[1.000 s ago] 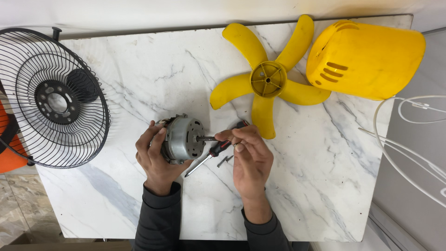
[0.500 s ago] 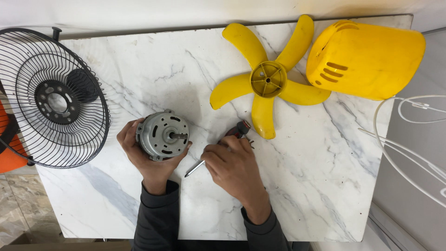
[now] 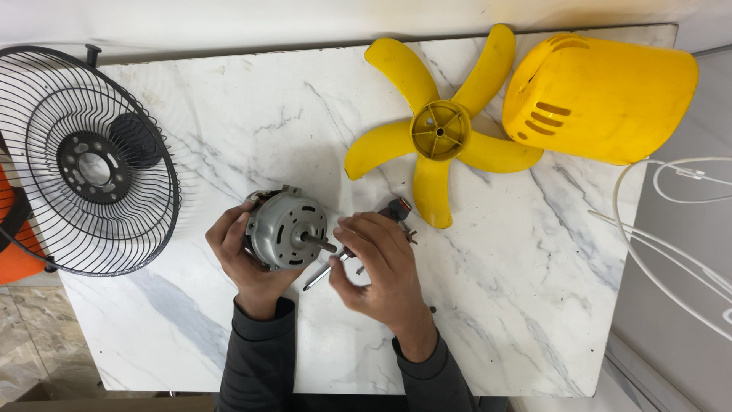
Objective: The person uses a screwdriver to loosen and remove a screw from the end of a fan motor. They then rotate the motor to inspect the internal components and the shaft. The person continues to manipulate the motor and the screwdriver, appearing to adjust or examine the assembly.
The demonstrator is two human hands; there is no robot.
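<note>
Tilting the grey fan motor (image 3: pixel 286 229) back on its side: half a second ago its shaft pointed up at me, now it points right, toward my right hand (image 3: pixel 375 263). My left hand (image 3: pixel 242 258) is wrapped around the motor's casing, holding it just above the marble table (image 3: pixel 229 130). My right hand has come back from the table; its fingers are curled loosely over the screwdriver (image 3: pixel 347 255), fingertips beside the shaft. Shaft end is within reach again. Yellow fan blade (image 3: pixel 438 133) lies apart.
</note>
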